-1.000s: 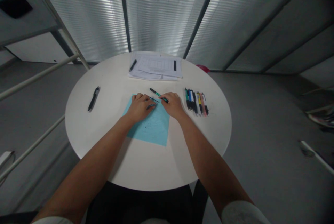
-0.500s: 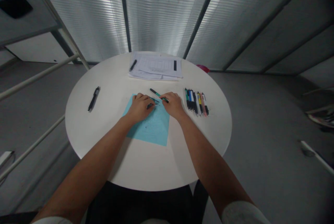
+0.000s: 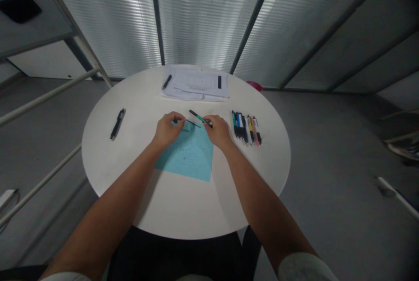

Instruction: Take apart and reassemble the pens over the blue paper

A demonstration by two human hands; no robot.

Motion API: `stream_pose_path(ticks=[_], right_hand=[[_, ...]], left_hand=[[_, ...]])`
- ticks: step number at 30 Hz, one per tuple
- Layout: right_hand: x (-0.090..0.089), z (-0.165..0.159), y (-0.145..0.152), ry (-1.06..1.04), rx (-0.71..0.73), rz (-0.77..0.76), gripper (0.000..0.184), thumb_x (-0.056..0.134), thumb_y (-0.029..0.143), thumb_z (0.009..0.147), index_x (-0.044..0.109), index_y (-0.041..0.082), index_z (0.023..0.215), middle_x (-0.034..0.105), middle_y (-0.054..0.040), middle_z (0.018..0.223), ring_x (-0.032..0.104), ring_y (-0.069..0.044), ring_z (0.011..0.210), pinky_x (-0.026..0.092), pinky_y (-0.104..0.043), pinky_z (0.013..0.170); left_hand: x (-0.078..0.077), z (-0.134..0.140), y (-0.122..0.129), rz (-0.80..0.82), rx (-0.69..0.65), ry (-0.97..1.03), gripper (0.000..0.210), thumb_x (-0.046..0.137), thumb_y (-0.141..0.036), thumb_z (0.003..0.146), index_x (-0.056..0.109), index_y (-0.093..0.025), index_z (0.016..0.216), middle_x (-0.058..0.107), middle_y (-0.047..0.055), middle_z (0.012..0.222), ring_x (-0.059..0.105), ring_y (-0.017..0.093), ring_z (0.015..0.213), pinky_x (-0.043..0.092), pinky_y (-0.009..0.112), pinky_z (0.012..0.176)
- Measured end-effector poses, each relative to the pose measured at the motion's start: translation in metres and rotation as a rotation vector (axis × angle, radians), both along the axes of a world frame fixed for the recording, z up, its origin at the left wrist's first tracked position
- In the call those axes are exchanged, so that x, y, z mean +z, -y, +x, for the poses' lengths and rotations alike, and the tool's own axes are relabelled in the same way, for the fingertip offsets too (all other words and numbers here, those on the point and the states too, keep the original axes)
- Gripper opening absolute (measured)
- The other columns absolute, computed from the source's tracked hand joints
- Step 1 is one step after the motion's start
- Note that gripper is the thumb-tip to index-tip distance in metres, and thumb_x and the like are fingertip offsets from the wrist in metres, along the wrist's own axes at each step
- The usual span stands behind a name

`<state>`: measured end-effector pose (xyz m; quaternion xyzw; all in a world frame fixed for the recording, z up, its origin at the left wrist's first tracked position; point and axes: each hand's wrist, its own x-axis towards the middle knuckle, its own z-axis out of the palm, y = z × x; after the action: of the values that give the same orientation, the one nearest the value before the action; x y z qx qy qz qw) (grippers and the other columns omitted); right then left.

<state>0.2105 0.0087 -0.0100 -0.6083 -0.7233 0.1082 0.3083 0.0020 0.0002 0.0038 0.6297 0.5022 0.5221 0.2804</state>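
Now, in the head view, draws the left hand (image 3: 167, 129) back toward the far left of the blue sheet (image 3: 190, 154), baring a short dark piece (image 3: 185, 130) and leaving more paper uncovered to work on. Brings left thumb and finger close together beside a thin dark rod (image 3: 194, 124) near the far edge; cannot tell whether clamped on it. Keeps right hand's (image 3: 218, 130) grip clamped on a slanting green-and-black pen (image 3: 199, 117). Stretches both forearms (image 3: 126, 196) forward over the counter (image 3: 180, 215), hands turned inward.
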Motion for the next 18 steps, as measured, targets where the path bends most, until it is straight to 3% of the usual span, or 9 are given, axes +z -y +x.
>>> stream_pose_path(ticks=[4,8,13,18], right_hand=[[-0.0039,0.0005,-0.0038,-0.117,-0.014,0.05,0.034,0.051,0.021,0.088,0.059,0.024,0.12,0.066,-0.0077,0.104,0.06,-0.024,0.095,0.044,-0.041,0.088],[-0.0082,0.0004,-0.0076,-0.243,0.017,0.127,0.039,0.041,0.023,0.092,0.049,0.022,0.131,0.064,-0.0102,0.107,0.06,-0.023,0.097,0.047,-0.041,0.088],[-0.009,-0.0003,-0.0065,-0.313,0.08,0.158,0.037,0.031,0.023,0.096,0.052,0.023,0.126,0.061,-0.0109,0.112,0.059,-0.022,0.099,0.048,-0.041,0.09],[-0.0025,-0.0017,-0.0011,-0.334,0.207,0.182,0.039,0.032,0.015,0.092,0.061,0.025,0.117,0.059,-0.008,0.103,0.059,-0.02,0.095,0.049,-0.038,0.089]], left_hand=[[-0.0011,-0.002,-0.0048,-0.086,0.024,0.16,0.004,0.07,-0.022,0.073,0.068,-0.019,0.074,0.062,0.003,0.069,0.05,0.014,0.062,0.04,0.027,0.06],[-0.0018,-0.005,-0.0089,-0.099,0.066,0.196,0.011,0.065,-0.023,0.076,0.07,-0.02,0.086,0.062,0.002,0.073,0.048,0.012,0.061,0.039,0.026,0.058],[0.0002,-0.0073,-0.011,-0.181,0.114,0.282,0.015,0.06,-0.024,0.077,0.071,-0.021,0.086,0.058,0.0,0.07,0.043,0.01,0.054,0.032,0.026,0.05],[0.0027,-0.0058,-0.0087,-0.203,0.038,0.302,0.013,0.068,-0.029,0.074,0.07,-0.02,0.084,0.059,0.001,0.068,0.046,0.01,0.054,0.036,0.027,0.052]])
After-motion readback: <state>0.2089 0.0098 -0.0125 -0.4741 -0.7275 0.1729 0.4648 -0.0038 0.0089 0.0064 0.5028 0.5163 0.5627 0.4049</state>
